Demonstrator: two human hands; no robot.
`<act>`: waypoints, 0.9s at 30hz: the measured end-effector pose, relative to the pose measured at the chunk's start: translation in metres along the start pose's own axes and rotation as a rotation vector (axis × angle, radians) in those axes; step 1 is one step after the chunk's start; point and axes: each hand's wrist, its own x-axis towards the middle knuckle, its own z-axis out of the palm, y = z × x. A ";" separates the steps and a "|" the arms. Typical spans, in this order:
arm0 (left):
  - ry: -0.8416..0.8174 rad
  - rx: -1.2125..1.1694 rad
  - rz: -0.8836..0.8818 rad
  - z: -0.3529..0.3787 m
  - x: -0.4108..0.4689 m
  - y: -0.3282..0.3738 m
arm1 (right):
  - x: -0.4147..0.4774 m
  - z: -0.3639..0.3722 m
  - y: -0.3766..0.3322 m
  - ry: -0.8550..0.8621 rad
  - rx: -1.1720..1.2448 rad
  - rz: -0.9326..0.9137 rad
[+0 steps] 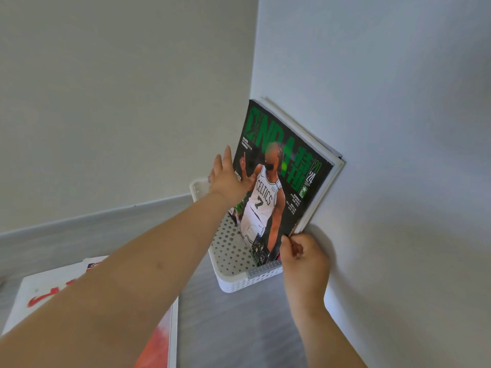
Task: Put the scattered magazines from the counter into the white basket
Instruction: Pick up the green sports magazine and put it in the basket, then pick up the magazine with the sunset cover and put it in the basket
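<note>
A perforated white basket (pixel 239 284) at 6 o'clock holds upright magazines leaning against the wall (pixel 398 128). The front black and green magazine (pixel 265 197) shows a basketball player. The left hand (pixel 228 179) presses its cover with straight fingers. The right hand (pixel 305 258) pinches its lower corner. At 7 o'clock, the arm half hides a white and red magazine (pixel 39 296) on the counter (pixel 233 328).

Left arm is extending forward, left hand (pixel 229 179) spreading straight fingers; right hand (pixel 303 258) is pinching with curled fingers and thumb.
</note>
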 end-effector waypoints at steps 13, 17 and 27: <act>-0.229 -0.470 0.017 0.005 -0.020 0.003 | -0.006 0.005 0.004 0.013 0.019 0.068; -0.143 -0.349 0.012 -0.014 -0.032 -0.010 | -0.009 -0.003 0.000 0.003 0.024 0.096; 0.154 -0.231 -0.175 -0.111 -0.131 -0.106 | -0.068 -0.011 -0.041 -0.092 0.017 0.045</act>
